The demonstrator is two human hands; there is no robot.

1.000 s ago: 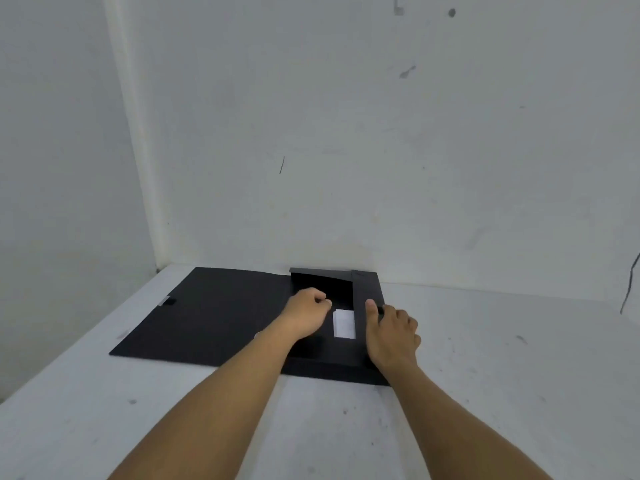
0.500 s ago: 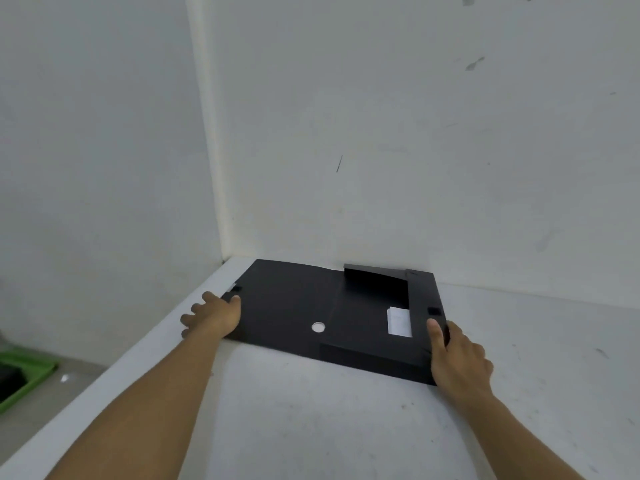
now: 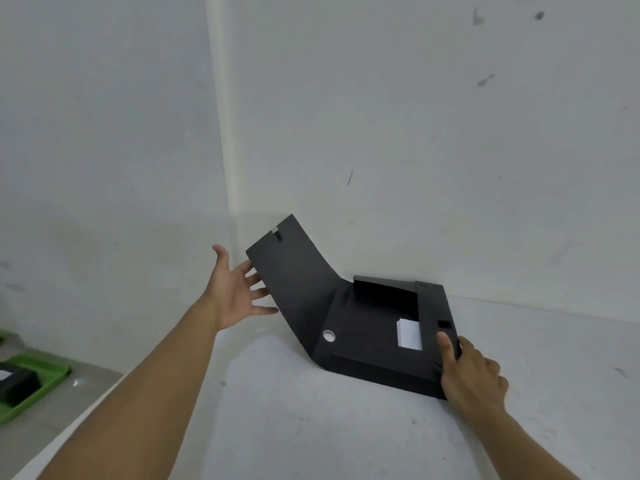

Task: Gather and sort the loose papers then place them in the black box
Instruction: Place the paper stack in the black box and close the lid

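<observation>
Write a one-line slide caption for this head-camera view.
Left hand lifts the flap of a black box on a white table while the right hand steadies its side.

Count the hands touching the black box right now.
2. The left hand has open fingers under the raised lid flap at its left edge; the right hand holds the right side wall of the black box, thumb on top.

Matt black box (image 3: 367, 344), white paper label (image 3: 409, 335), scuffed white table (image 3: 311, 427)
</observation>
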